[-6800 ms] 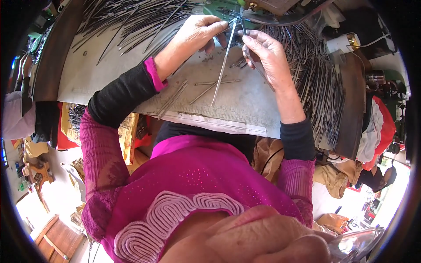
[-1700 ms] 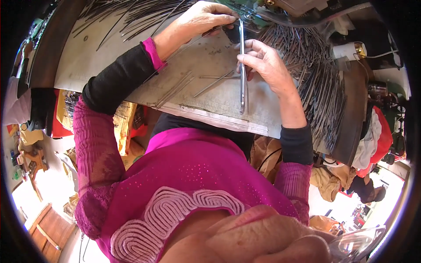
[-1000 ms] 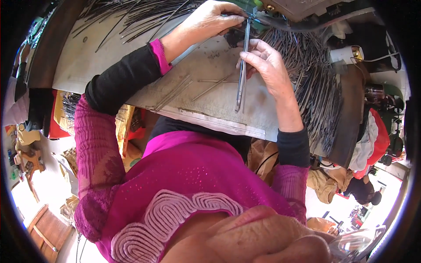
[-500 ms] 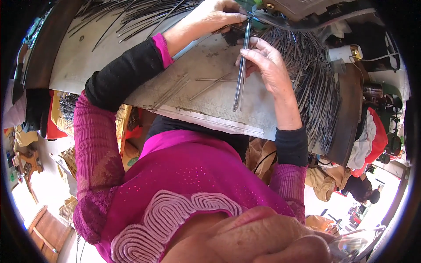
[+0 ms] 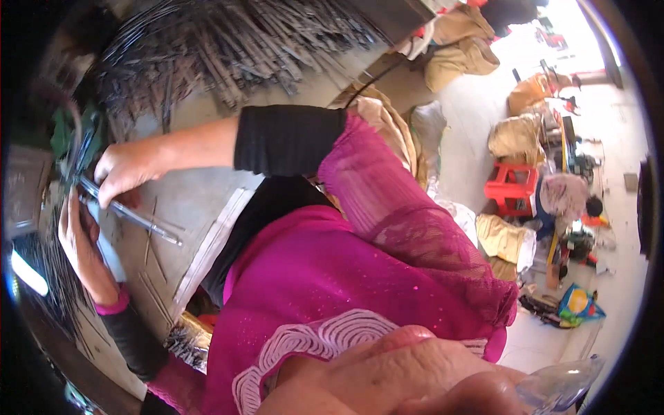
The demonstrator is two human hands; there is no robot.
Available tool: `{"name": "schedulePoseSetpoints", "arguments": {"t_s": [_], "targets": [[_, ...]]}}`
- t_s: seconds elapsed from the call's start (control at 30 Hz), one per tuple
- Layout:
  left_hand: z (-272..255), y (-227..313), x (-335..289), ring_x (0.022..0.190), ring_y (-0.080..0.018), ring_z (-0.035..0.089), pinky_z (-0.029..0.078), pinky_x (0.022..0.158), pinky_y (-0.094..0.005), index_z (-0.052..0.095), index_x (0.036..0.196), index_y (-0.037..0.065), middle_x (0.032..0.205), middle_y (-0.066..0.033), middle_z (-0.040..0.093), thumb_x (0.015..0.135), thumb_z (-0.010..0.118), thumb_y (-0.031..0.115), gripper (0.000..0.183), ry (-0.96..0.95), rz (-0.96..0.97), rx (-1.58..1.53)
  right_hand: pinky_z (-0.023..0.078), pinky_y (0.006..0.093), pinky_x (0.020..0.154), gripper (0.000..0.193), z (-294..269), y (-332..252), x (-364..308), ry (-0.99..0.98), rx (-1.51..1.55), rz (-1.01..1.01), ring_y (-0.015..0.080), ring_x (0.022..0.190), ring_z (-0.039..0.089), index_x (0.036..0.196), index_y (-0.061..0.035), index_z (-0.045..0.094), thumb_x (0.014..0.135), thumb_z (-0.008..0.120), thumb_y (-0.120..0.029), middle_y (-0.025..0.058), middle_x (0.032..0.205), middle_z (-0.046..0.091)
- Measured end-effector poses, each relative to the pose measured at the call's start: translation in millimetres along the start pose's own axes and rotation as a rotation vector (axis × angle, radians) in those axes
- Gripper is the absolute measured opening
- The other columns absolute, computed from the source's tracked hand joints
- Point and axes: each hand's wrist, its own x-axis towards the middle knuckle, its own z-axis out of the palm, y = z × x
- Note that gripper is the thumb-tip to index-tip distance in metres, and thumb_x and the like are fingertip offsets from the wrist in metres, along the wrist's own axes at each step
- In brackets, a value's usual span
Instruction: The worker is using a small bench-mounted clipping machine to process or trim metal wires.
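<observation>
1. Progress: work is going on mid-piece, judging by the silvery, long, thin metal piece [image 5: 153,229] that is sitting in the hands; its far end is reaching the green metal fixture [image 5: 62,135], its near end is pointing toward the torso.
2. Done/left: dark, thin metal rods in a heap [image 5: 228,55] are lying on the right, more dark rods in a bunch [image 5: 55,277] on the left; which are finished, cannot tell. A few loose grey rods [image 5: 156,299] are lying near the front edge of the pale grey worktable [image 5: 200,190].
3. Right hand [image 5: 124,171]: thumb and fingers are gripping the piece near its far end; bare forearm is stretching out from the black cuff [image 5: 290,140].
4. Left hand [image 5: 81,238]: fingers are extending, tips pointing at the piece's far end; pinching or only touching, cannot tell. Arm is reaching far, wrist looking nearly straight.
</observation>
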Motion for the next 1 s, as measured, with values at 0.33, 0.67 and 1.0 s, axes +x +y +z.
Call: {"name": "schedulePoseSetpoints", "arguments": {"t_s": [0.33,0.67,1.0], "targets": [[1,1,3,0.058,-0.0081,0.031,0.026,0.051,-0.0218,0.057,0.091,0.0,0.069,-0.0012,0.039,0.093,0.043,0.022,0.025,-0.067,0.007,0.001,0.05,0.0335,0.061,0.029,4,6,19,0.022,-0.104,0.029,0.0188,0.062,0.061,0.084,0.0023,0.066,0.065,0.07,-0.019,0.0105,0.072,0.063],[-4,-9,5,0.063,-0.0109,0.035,0.033,0.06,-0.0235,0.057,0.1,-0.001,0.076,-0.0036,0.044,0.093,0.042,0.02,0.026,0.017,-0.086,-0.002,0.052,0.0308,0.059,0.029,1,2,20,-0.035,-0.113,0.1,0.0201,0.064,0.062,0.084,0.0048,0.064,0.069,0.07,-0.02,0.0124,0.074,0.063],[-8,-11,-3,0.071,-0.0124,0.041,0.038,0.069,-0.0247,0.055,0.111,-0.002,0.085,-0.006,0.047,0.094,0.039,0.017,0.03,0.049,0.091,0.194,0.053,0.0306,0.061,0.03,6,18,36,-0.05,-0.039,0.096,0.0207,0.067,0.063,0.085,0.0052,0.062,0.07,0.07,-0.019,0.0136,0.075,0.063]]}}
